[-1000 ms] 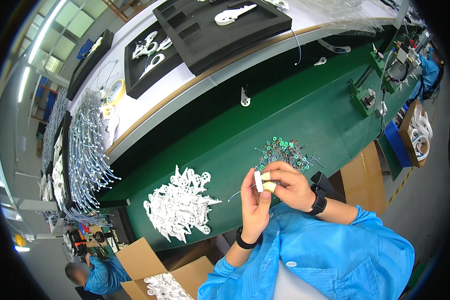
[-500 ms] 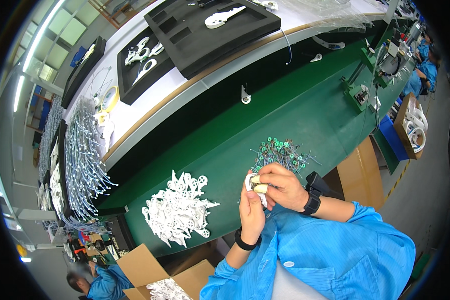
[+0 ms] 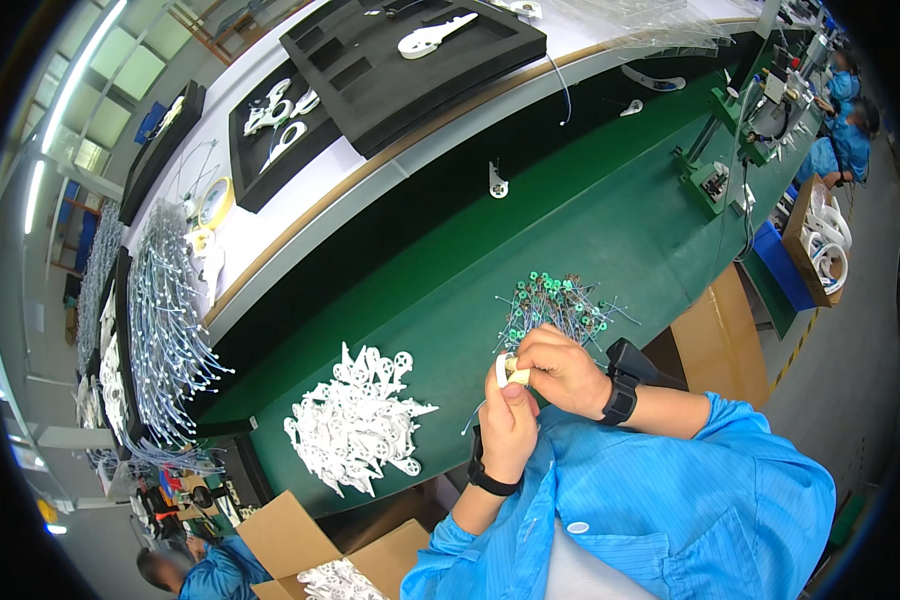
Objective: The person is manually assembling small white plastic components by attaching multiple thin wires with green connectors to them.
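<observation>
My left hand (image 3: 508, 428) is closed around a small white plastic part (image 3: 502, 369), held up between thumb and fingers over the bench's near edge. Against that same part press the fingertips of my right hand (image 3: 562, 370), two of them covered in pale yellow finger cots (image 3: 516, 371). A thin wire (image 3: 473, 416) hangs out beside my left hand. What the right fingers pinch is hidden. Just beyond my hands lies a heap of short wires with green ring-shaped ends (image 3: 555, 306). To the left is a pile of white plastic parts (image 3: 358, 420).
Above the green bench (image 3: 450, 300) runs a white shelf with black foam trays (image 3: 410, 70) and a bundle of wires (image 3: 165, 320). A green bench press (image 3: 705, 180) stands at right. Open cardboard boxes (image 3: 290, 535) flank me; co-workers sit at far right and lower left.
The white part has turned in my hands, and my right fingers have curled in closer. A wire now shows below my left hand. The whole view has shifted slightly.
</observation>
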A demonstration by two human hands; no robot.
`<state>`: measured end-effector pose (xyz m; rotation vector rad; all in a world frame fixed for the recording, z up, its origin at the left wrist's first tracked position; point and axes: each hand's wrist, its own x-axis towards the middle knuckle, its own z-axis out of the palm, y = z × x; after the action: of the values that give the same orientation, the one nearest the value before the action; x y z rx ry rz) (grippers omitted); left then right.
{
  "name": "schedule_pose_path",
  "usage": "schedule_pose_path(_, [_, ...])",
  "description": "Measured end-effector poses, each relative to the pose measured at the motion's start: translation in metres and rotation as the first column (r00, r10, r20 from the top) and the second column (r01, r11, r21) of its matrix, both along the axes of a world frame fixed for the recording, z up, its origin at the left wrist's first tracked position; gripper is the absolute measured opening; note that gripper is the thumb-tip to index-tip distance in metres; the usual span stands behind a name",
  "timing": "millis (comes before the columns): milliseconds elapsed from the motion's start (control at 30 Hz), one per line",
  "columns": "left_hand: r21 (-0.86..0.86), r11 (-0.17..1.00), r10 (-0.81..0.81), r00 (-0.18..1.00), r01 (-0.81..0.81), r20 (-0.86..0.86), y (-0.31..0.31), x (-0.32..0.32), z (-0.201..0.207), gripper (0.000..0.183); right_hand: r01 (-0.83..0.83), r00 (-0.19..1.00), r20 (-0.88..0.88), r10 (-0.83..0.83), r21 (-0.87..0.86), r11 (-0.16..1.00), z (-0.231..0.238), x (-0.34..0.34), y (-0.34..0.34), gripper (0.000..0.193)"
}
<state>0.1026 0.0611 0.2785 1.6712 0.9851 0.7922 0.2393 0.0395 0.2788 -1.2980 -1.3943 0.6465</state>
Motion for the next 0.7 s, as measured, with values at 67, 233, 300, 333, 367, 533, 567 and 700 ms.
schedule_pose_path(67, [-0.062, 0.998, 0.012, 1.000, -0.011, 0.018, 0.000, -0.002, -0.008, 0.054, -0.016, 1.000, -0.003, 0.016, -0.042, 0.999, 0.001, -0.001, 0.001, 0.011])
schedule_pose_path(233, [-0.615, 0.780, 0.160, 0.911, 0.120, 0.381, 0.010, -0.014, 0.000, 0.059, -0.036, 0.996, 0.081, 0.042, -0.079, 0.996, 0.021, -0.004, 0.010, 0.023])
schedule_pose_path(300, [-0.713, 0.669, 0.247, 0.841, 0.211, 0.481, 0.013, -0.018, 0.006, 0.066, -0.067, 0.998, -0.015, 0.065, -0.129, 0.989, 0.032, -0.001, 0.009, 0.025])
schedule_pose_path(333, [-0.707, 0.672, 0.254, 0.829, 0.220, 0.499, 0.015, -0.021, 0.013, 0.066, -0.069, 0.997, -0.046, 0.063, -0.145, 0.987, 0.036, 0.001, 0.009, 0.024])
schedule_pose_path(367, [-0.708, 0.675, 0.268, 0.825, 0.209, 0.498, 0.017, -0.024, 0.014, 0.066, -0.071, 0.995, -0.076, 0.060, -0.162, 0.984, 0.037, 0.004, 0.010, 0.023])
schedule_pose_path(533, [-0.682, 0.690, 0.226, 0.822, 0.244, 0.523, 0.018, -0.038, 0.008, 0.065, -0.196, 0.980, 0.004, 0.197, -0.092, 0.976, 0.033, 0.001, 0.017, 0.023])
schedule_pose_path(567, [-0.660, 0.710, 0.209, 0.820, 0.248, 0.533, 0.018, -0.041, 0.006, 0.065, -0.202, 0.979, 0.004, 0.203, -0.094, 0.975, 0.032, -0.003, 0.019, 0.023])
schedule_pose_path(700, [-0.634, 0.752, 0.220, 0.839, 0.179, 0.497, 0.019, -0.049, -0.001, 0.063, -0.228, 0.972, 0.033, 0.233, -0.103, 0.968, 0.026, -0.019, 0.028, 0.024])
